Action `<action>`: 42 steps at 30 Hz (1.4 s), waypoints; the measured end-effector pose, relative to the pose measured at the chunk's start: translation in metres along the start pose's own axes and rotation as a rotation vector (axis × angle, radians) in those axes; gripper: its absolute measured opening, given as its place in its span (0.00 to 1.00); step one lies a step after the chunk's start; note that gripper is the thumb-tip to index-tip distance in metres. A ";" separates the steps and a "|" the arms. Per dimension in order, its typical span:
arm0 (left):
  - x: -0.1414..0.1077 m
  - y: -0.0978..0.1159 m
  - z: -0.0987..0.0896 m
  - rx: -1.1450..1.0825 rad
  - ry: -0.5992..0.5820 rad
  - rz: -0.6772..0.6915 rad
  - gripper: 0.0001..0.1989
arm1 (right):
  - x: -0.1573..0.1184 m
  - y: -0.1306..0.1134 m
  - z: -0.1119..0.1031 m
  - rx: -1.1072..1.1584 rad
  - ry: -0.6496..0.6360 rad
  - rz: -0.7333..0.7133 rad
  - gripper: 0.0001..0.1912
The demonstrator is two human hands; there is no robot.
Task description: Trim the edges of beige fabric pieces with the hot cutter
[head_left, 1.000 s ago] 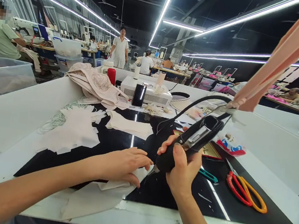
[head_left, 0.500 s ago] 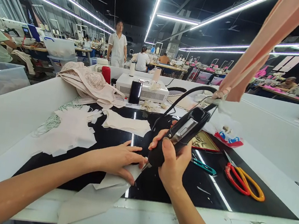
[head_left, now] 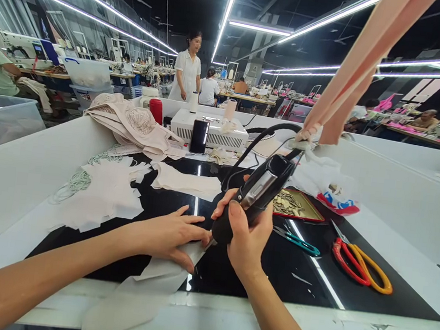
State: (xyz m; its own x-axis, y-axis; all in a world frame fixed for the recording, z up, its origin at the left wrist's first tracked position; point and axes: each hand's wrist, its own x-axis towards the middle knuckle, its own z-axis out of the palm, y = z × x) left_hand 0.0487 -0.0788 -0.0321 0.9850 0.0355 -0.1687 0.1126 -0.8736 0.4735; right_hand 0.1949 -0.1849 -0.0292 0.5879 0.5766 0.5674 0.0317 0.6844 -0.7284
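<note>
- Your right hand (head_left: 249, 237) is closed around a smooth black handheld tool (head_left: 268, 178), with a shiny metal plate beyond your thumb.
- The tool's rounded lower end sits just beside your left index fingertip.
- Your left hand (head_left: 174, 236) lies palm-down, fingers open and spread, over thin, pale cloth (head_left: 159, 280); it trails creased from under your thumb toward you, over the white table edge (head_left: 226, 319).
- Beyond your left fingertips, a folded cream strip (head_left: 186, 181) rests on the glossy black board (head_left: 238, 283).
- Left of those fingers lie jagged-edged pale pieces (head_left: 111, 197).
- Right of your right fingers are slim teal-handled snips (head_left: 301, 243), then scissors (head_left: 363, 268) with looped red and orange handles.
- Above your right fingers hangs a knotted pink fabric band (head_left: 359, 75).
</note>
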 end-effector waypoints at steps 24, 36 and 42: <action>0.000 0.006 -0.007 -0.010 -0.025 -0.035 0.16 | 0.003 -0.001 -0.002 0.001 0.024 -0.012 0.14; 0.001 0.000 -0.003 -0.001 -0.002 0.010 0.18 | -0.001 -0.002 0.002 0.023 0.021 0.009 0.16; 0.000 0.003 -0.004 0.002 -0.011 -0.002 0.17 | -0.001 -0.001 0.002 0.015 0.009 -0.002 0.15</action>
State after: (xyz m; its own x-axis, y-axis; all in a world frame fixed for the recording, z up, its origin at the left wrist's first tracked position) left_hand 0.0496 -0.0790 -0.0271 0.9832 0.0319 -0.1795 0.1145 -0.8745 0.4714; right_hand 0.1928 -0.1857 -0.0285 0.5949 0.5711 0.5656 0.0206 0.6926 -0.7210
